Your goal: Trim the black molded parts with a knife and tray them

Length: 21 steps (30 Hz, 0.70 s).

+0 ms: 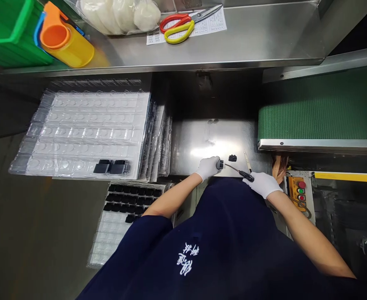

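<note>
White gloves cover both of my hands. My left hand is closed on a small black plastic part over the near edge of the steel worktop. In my right hand is a screwdriver with a dark handle, gripped at that handle. Its thin shaft points left, with the tip close to the black part; whether they touch I cannot tell. Another small black piece lies on the steel between the hands, a little farther off. Beside it rests a slim metal tool like a knife or tweezers.
Stacked clear plastic trays stand at left, two black parts on top. A lower tray holds several more. Right are a green conveyor belt and a button box. The shelf bears scissors and a green bin.
</note>
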Each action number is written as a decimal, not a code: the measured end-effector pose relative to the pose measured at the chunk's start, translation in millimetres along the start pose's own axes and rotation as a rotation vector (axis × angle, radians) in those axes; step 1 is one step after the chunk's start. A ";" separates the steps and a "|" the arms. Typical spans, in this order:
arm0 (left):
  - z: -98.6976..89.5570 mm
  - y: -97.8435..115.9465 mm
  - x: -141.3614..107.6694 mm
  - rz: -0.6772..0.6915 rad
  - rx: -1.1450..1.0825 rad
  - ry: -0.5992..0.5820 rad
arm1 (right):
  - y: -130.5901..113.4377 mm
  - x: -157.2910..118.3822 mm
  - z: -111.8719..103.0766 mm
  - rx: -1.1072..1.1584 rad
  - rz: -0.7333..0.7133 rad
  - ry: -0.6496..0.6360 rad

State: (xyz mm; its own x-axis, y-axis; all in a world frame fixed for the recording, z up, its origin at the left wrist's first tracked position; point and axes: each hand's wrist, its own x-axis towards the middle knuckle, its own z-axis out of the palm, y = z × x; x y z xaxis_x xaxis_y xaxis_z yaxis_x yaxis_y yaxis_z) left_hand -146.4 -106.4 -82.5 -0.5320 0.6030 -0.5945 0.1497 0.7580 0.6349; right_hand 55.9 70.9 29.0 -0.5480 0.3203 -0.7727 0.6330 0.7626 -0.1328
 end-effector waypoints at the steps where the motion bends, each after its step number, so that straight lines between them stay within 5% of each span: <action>1: 1.0 -0.5 -0.3 0.006 0.019 0.018 | -0.1 -0.8 -0.8 -0.005 -0.014 -0.012; 13: -3.2 -8.9 1.7 -0.081 0.020 0.118 | 6.1 -4.2 2.3 0.075 -0.056 -0.022; 21: 18.3 1.7 -4.3 -0.073 -0.117 0.098 | -4.1 -10.6 1.7 0.093 -0.054 -0.012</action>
State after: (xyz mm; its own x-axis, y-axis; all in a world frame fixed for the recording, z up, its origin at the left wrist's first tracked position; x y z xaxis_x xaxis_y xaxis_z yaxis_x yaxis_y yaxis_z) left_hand -128.6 -103.1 -87.9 -0.6174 0.5159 -0.5938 0.0123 0.7611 0.6485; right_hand 60.0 63.5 36.7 -0.5763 0.2726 -0.7704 0.6508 0.7233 -0.2309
